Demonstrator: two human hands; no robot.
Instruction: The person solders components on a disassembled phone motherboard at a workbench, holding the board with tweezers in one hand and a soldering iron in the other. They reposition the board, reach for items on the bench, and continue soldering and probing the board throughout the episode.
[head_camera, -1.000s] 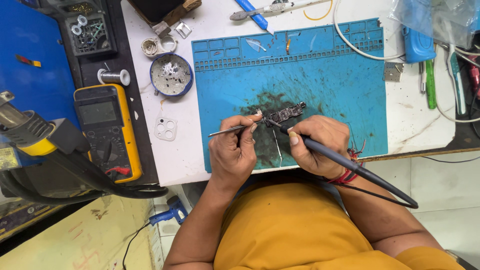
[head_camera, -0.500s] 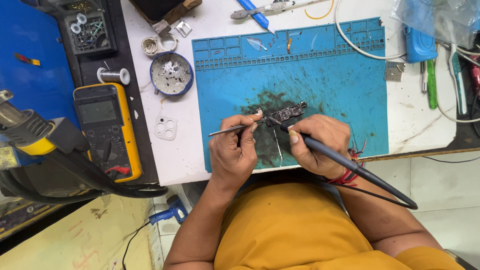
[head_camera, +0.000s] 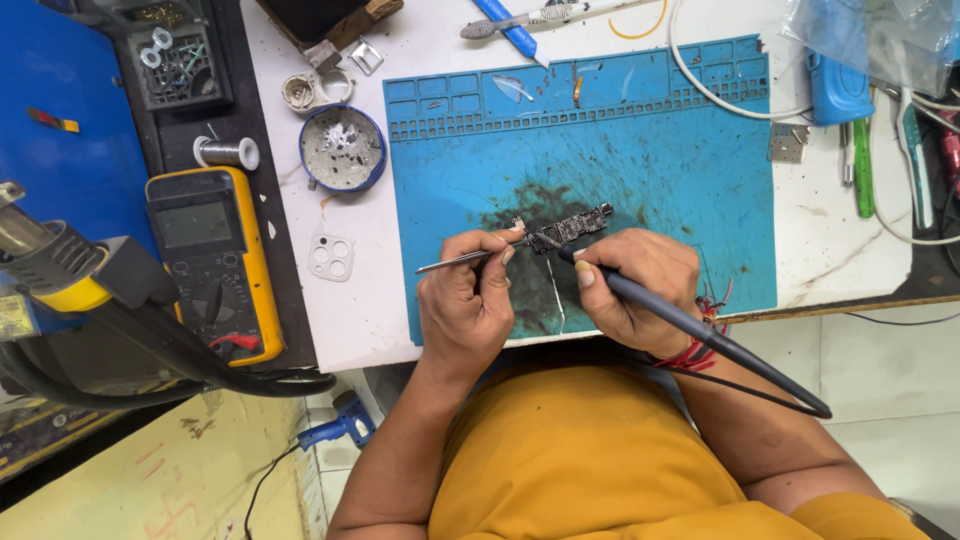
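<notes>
left hand (head_camera: 465, 310): grip closed on thin metal tweezers (head_camera: 462, 262), probably to steady the board | right hand (head_camera: 640, 290): grip pen-like around dark soldering iron (head_camera: 690, 325), tip toward 10 o'clock | small dark circuit board (head_camera: 570, 228): on blue silicone mat (head_camera: 600, 150), long axis 8-to-2 o'clock | yellow multimeter (head_camera: 215, 265): at 9 o'clock on the surface

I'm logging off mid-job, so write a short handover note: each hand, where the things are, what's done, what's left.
Left hand: grip on thin metal tweezers, tips at the small dark circuit board.
Right hand: grip on the dark corded soldering iron, tip on the board's near edge.
The board lies on the blue work mat.
Done: board pinned, iron applied. Left: cannot tell whether the joint is finished.
</notes>
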